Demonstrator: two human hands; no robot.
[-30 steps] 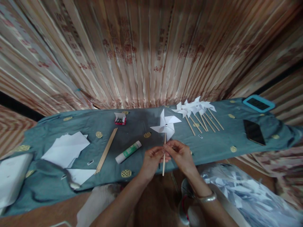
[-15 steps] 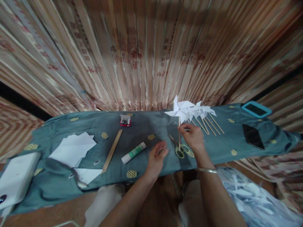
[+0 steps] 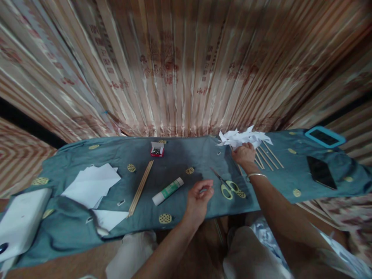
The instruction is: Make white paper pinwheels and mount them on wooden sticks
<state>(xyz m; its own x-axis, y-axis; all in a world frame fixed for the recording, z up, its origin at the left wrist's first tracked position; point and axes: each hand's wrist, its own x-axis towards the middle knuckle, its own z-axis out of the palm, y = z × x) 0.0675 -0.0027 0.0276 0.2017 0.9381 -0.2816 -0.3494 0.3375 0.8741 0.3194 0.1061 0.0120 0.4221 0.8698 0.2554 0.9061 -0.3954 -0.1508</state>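
Note:
My right hand point(image 3: 244, 155) is at the near side of a row of white paper pinwheels point(image 3: 258, 138), with its fingers closed on a pinwheel point(image 3: 229, 138). Part of that pinwheel's stick shows below the hand; the grip itself is partly hidden. Over the cloth, my left hand point(image 3: 200, 199) hovers with curled fingers, thumb and fingers apart, and holds nothing. Between the hands lie scissors point(image 3: 226, 186) with yellow-green handles. To the left of my left hand is a white and green glue stick point(image 3: 167, 191).
Wooden sticks point(image 3: 141, 188), white paper sheets point(image 3: 91, 184) and a small red box of metal pins point(image 3: 157, 150) lie on the left of the green cloth point(image 3: 177, 161). A dark phone point(image 3: 321, 172) and a blue-framed device point(image 3: 324, 136) are at right. Behind hangs a curtain point(image 3: 174, 77).
My right hand has carried the upright pinwheel to the right and lowered it onto the others. The scissors are now uncovered. My left hand stays empty, and the view has shifted slightly.

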